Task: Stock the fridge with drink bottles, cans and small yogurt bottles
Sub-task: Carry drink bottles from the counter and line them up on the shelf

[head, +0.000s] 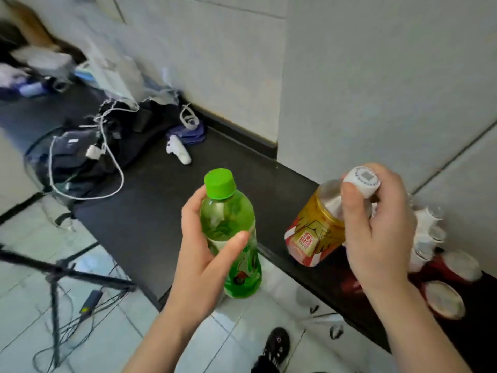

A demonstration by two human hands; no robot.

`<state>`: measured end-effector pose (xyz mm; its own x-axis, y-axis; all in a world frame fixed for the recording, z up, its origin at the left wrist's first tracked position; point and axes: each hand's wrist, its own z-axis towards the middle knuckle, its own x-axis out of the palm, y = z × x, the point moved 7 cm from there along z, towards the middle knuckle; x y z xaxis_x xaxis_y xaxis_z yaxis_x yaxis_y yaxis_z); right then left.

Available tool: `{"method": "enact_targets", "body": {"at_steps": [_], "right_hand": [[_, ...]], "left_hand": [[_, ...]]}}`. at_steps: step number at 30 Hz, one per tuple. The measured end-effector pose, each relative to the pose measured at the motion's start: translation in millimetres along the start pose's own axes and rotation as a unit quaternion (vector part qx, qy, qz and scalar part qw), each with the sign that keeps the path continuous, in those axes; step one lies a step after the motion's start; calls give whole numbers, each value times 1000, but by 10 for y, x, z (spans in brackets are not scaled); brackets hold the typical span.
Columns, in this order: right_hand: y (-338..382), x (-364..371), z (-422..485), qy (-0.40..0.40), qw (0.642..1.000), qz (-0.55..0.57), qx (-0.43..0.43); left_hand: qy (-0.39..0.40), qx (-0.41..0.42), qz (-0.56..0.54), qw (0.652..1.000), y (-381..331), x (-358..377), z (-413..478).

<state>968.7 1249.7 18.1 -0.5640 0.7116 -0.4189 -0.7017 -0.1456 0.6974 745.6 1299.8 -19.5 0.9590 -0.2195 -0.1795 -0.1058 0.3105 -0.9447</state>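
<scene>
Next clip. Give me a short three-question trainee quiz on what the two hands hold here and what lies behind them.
1. True or false: the left hand grips the green-capped bottle around its body.
2. Multiple choice: where does the right hand hold the yellow-and-red labelled bottle?
A) at its base
B) at the top, fingers around the neck and white cap
C) flat on an open palm
3. Fill in: the white controller lies on the black ____.

Key: 1 true; 2 B; 3 counter.
</scene>
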Motion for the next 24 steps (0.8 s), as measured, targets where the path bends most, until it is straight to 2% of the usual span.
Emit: {"method": "enact_targets", "body": {"at_steps": [6, 11, 18, 24], "right_hand": [[622, 948, -755, 189, 979, 75, 12], [1404, 1473, -1846, 315, 940, 130, -33], [2696, 1786, -3930, 488, 842, 209, -96], [3816, 1725, -5583, 615, 728, 263, -152]], "left_hand": [[-178, -119, -1, 977, 331, -1071, -1172], [-330, -188, 28, 925, 428, -1905, -2601], [-481, -292, 96, 821, 294, -2797, -5177], [-626, -351, 132, 684, -38, -3114, -7182]]}}
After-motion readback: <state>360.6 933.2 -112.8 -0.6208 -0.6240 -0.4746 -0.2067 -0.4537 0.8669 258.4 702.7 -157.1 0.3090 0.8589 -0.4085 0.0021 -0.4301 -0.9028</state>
